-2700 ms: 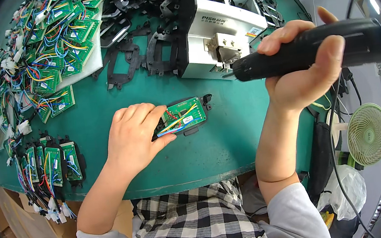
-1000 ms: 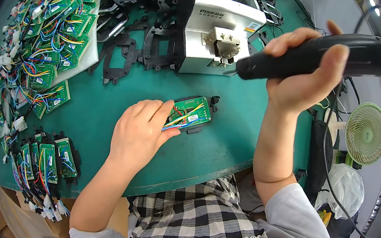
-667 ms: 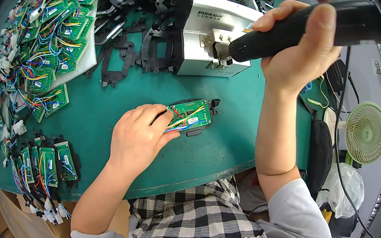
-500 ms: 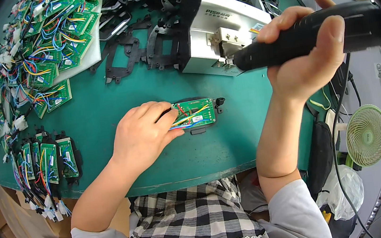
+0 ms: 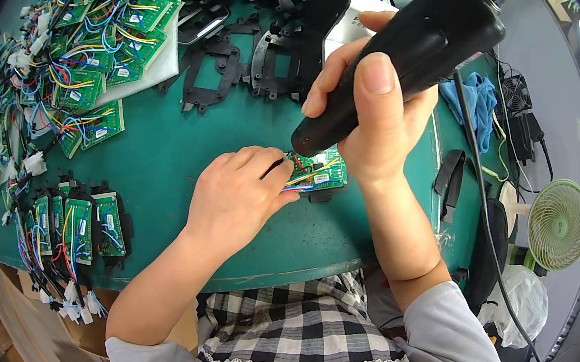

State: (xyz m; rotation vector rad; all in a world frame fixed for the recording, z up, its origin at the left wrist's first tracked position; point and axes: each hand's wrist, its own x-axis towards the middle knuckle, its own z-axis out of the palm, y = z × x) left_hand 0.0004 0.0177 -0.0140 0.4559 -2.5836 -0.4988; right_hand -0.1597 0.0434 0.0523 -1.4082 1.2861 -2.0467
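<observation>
1 checked apron [image 5: 286,326] lies on the near side of a wired green circuit board [image 5: 331,163], which rests on a black frame [image 5: 321,196] atop a green worktable [image 5: 276,248]. 2 bare hands attend to the board. The left hand [image 5: 234,195] pinches its left end between thumb and fingers; the right hand [image 5: 386,108], raised at its right end, is wrapped around a black power screwdriver [image 5: 431,30]. The tool slants nose-down over the board's far left portion; whether its tip makes contact cannot be told.

The step in hand appears to be fastening the board to its frame. The next move would call for a steady left hold, the tip set squarely on a screw, and the coloured wires [image 5: 305,185] kept clear.

Well to the board's left stands a row of wired assemblies [image 5: 80,230], their white plugs [image 5: 77,308] hanging nearer the apron. Beyond the board, at left, more boards [image 5: 81,69] heap up, some on a white foam sheet [image 5: 168,69]. Farther past it lie bare black frames [image 5: 226,60] and a pale metal box [image 5: 349,25], partly hidden.
</observation>
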